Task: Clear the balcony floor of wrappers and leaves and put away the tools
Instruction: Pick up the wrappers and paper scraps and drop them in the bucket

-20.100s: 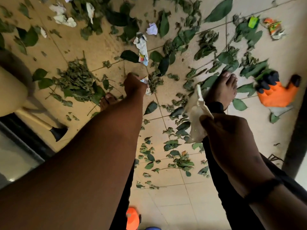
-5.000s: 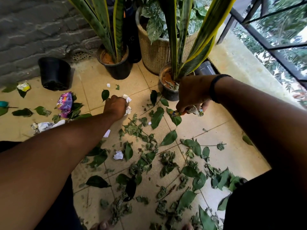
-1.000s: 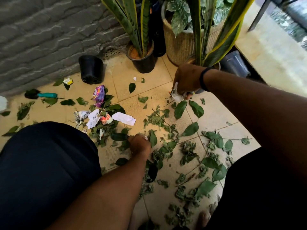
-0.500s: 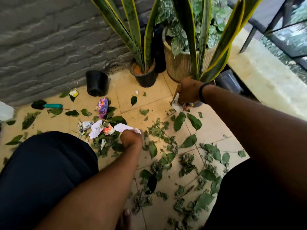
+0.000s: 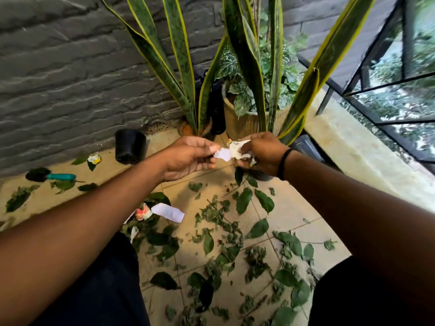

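Pinching a white paper scrap [image 5: 223, 154] between thumb and fingertips, the left hand [image 5: 188, 158] held it up above the floor, its flat face tilted toward the camera and its tip pointing right at the right hand [image 5: 261, 153]. That hand was clenched round a bundle of crumpled wrappers [image 5: 237, 148], white and creased, with the scrap touching their edge. Below, glossy oval leaves [image 5: 243, 200] and shrivelled dry ones lay scattered over the beige tiled floor [image 5: 289, 214]. A white paper strip [image 5: 167, 212] lay flat on the tiles, long axis running from upper left to lower right, beside a crumpled red-and-white wrapper [image 5: 142, 213]. A trowel [image 5: 50, 176] (teal handle, dark blade) lay near the wall, handle pointing right. A black plastic pot [image 5: 130, 145] stood by the rough grey brick wall [image 5: 70, 78], near stiff, yellow-edged snake plants [image 5: 179, 67].
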The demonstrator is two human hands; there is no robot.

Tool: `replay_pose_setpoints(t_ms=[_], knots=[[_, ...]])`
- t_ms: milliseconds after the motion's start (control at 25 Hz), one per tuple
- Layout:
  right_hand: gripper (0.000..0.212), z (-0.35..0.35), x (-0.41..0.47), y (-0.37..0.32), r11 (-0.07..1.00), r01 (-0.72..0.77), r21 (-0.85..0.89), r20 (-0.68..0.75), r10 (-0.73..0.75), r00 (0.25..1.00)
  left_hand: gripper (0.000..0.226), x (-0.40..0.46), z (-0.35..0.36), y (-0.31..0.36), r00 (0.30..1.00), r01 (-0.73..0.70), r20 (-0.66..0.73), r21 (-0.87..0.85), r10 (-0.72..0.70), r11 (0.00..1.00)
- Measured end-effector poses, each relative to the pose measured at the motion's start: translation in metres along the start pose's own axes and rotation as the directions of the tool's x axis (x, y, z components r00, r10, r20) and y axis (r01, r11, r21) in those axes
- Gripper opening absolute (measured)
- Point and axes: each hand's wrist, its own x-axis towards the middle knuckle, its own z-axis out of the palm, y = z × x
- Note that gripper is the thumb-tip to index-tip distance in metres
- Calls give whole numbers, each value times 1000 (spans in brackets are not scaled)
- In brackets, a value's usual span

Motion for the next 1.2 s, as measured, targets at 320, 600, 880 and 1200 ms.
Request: replay_pose_setpoints(t_ms=[320,600,880,1200], knots=[[33,14,-10,-1,965,-169,200,191,130,973,7,18,7,1,990,-103,-49,369,130,924],[26,17,5,11,983,-86,160,133,65,989,11,29,11,-18,954,-196,-136,398,268,896],[18,14,6,11,975,-30,221,117,4,993,8,33,-2,-21,987,-57,-155,-95,41,994],[31,26,10,14,976,-35,213,103,14,995,26,79,-110,-131,887,409,-445,881,124,240]])
